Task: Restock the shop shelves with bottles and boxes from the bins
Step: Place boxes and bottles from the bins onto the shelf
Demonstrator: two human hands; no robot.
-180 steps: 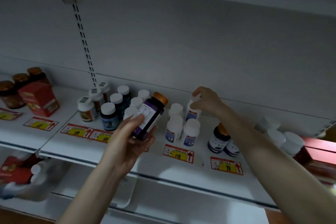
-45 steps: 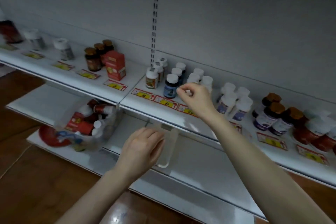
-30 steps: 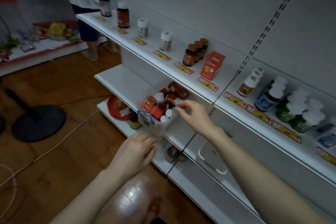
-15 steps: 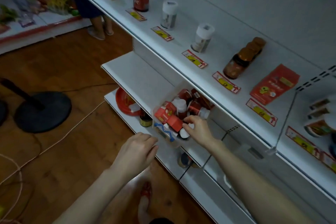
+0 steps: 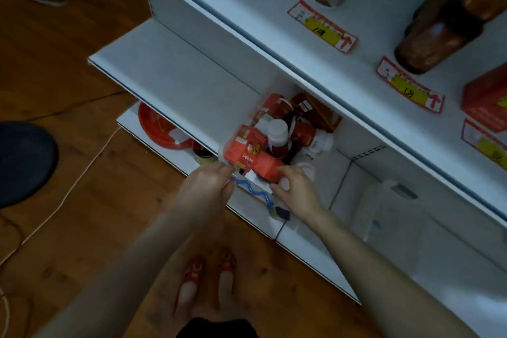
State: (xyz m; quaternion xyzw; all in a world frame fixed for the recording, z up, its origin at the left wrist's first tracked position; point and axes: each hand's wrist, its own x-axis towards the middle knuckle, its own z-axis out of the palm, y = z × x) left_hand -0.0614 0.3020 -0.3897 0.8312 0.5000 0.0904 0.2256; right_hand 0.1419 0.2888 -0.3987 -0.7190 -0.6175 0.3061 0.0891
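The amber bottle [image 5: 439, 30] runs off the top edge — price labels [image 5: 323, 26] blur unreadably, and the red carton [image 5: 255, 162] hides much inside the bin [image 5: 247, 110].

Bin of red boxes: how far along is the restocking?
Done: the top shelf already carries a brown bottle behind its price tag, among other stock. In hand: the left hand grips the bin at its near rim, and the right hand closes on a red box. Left: the bin holds more boxes and a white-capped bottle, all to be shelved.

Both arms reach down, left hand [image 5: 208, 186] and right hand [image 5: 297, 191] near each other, fingers curled.
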